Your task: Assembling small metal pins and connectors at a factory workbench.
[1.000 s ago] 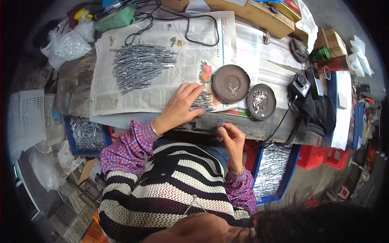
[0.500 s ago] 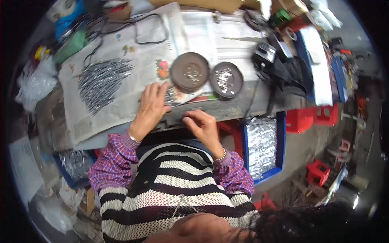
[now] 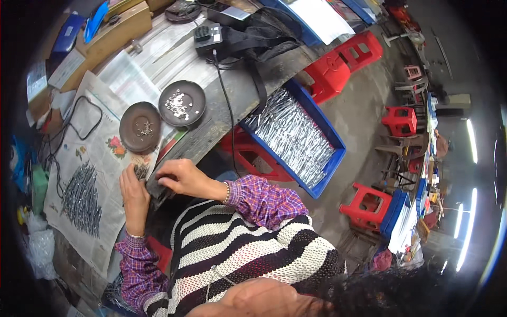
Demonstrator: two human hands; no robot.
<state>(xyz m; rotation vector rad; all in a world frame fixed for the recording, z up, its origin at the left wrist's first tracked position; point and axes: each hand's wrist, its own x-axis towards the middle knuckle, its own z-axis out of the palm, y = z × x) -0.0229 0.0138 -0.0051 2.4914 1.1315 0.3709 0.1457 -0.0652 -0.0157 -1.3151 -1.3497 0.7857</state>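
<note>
My left hand (image 3: 134, 194) lies on the newspaper (image 3: 112, 177) near the table's front edge, its fingers stretched out beside a small bunch of thin metal pieces (image 3: 141, 170). My right hand (image 3: 185, 178) is just to its right over the table edge, fingers curled and thumb tucked in; whatever they pinch is hidden. A larger pile of slender grey metal pieces (image 3: 83, 199) spreads over the newspaper to the left. Beyond my hands are a brown round dish (image 3: 128, 138) holding tiny brass-coloured bits and a dark round dish (image 3: 196, 95) with small shiny discs.
A blue crate (image 3: 328, 168) full of shiny metal pieces stands right of the table, with red stools (image 3: 330, 74) around it. A black device (image 3: 207, 39) with a dangling cable sits on the table's far side. Cardboard boxes (image 3: 116, 29) line the back.
My view has swung to the right, so the table now appears farther left and tilted, and more floor shows. Both hands stay close together by the small bunch at the table edge.
</note>
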